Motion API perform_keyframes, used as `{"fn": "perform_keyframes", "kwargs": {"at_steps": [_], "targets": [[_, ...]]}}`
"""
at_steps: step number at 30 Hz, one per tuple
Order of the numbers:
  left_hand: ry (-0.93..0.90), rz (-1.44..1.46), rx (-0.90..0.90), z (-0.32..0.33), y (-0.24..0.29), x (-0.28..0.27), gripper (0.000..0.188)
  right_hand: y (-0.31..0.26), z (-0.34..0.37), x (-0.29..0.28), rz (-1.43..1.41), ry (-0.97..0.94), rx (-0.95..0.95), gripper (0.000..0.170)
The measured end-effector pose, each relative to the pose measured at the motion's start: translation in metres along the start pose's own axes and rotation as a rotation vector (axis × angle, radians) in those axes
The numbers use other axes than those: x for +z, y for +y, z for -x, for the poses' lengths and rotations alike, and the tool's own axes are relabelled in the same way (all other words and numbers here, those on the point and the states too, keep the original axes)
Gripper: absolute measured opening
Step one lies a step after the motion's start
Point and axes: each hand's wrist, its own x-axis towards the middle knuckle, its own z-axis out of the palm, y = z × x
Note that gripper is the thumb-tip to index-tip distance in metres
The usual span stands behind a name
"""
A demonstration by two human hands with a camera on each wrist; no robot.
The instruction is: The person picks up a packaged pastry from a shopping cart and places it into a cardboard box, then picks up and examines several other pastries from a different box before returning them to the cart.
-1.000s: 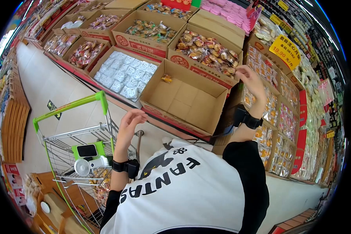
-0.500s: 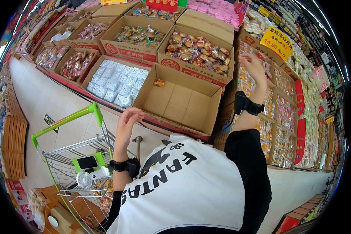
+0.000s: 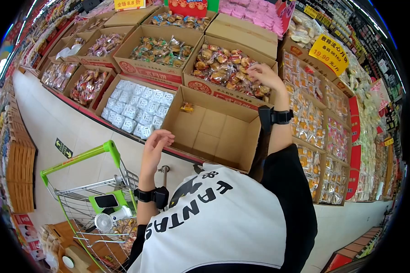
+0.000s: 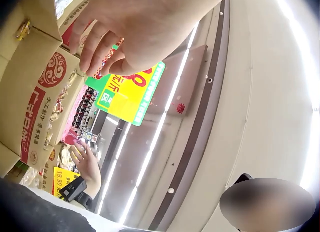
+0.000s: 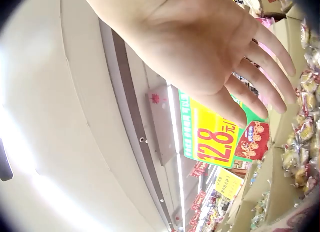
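My right hand (image 3: 266, 77) hovers over the right part of a cardboard box of wrapped mooncakes (image 3: 218, 63), holding nothing. In the right wrist view its palm (image 5: 195, 51) and loosely spread fingers show, with more wrapped mooncakes (image 5: 305, 122) close to the fingertips. My left hand (image 3: 154, 148), fingers relaxed and slightly bent, is at the front left corner of a nearer cardboard box (image 3: 209, 129). Inside that box lies one small wrapped mooncake (image 3: 187, 107). The left wrist view shows the left hand (image 4: 132, 31) bare of any object.
White-wrapped pieces (image 3: 139, 104) fill a low box on the left. A shopping cart (image 3: 77, 164) with a small white fan (image 3: 104, 222) stands at my left. Boxes of packets (image 3: 305, 123) line the right, under a yellow price sign (image 3: 329, 53). Further mooncake boxes (image 3: 155, 57) stand behind.
My right hand first shifted over the packets at the right, then moved left to above the wrapped mooncakes. The left hand stays near the nearer box's corner. The head view has shifted slightly.
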Motion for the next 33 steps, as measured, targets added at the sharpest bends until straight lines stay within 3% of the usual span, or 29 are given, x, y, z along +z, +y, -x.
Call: {"fn": "perform_keyframes", "kwargs": {"at_steps": [8,11,16,17,22,29,33], "targets": [[0.002,-0.023,-0.072,-0.017,-0.009,-0.005,0.015,0.046,-0.050,0.034,0.082,-0.119,0.110,0.025],[0.005,-0.024,-0.097,-0.024,-0.011,-0.005,0.015,0.078,-0.071,0.045,0.220,-0.053,0.072,0.027],[0.004,-0.050,-0.131,-0.034,-0.013,-0.001,0.015,0.059,-0.071,0.054,0.234,-0.040,0.157,0.027],[0.005,-0.058,-0.135,-0.036,-0.013,0.000,0.015,0.096,-0.091,0.060,0.179,-0.051,0.140,0.027],[0.001,-0.066,-0.149,-0.043,-0.016,0.002,0.015,0.100,-0.095,0.072,0.294,-0.044,0.213,0.032],[-0.013,-0.060,-0.171,-0.050,-0.015,0.006,0.015,0.098,-0.099,0.088,0.421,-0.176,0.242,0.050],[-0.023,-0.037,-0.184,-0.053,-0.012,0.009,0.015,0.097,-0.104,0.101,0.576,-0.161,0.252,0.051]]}}
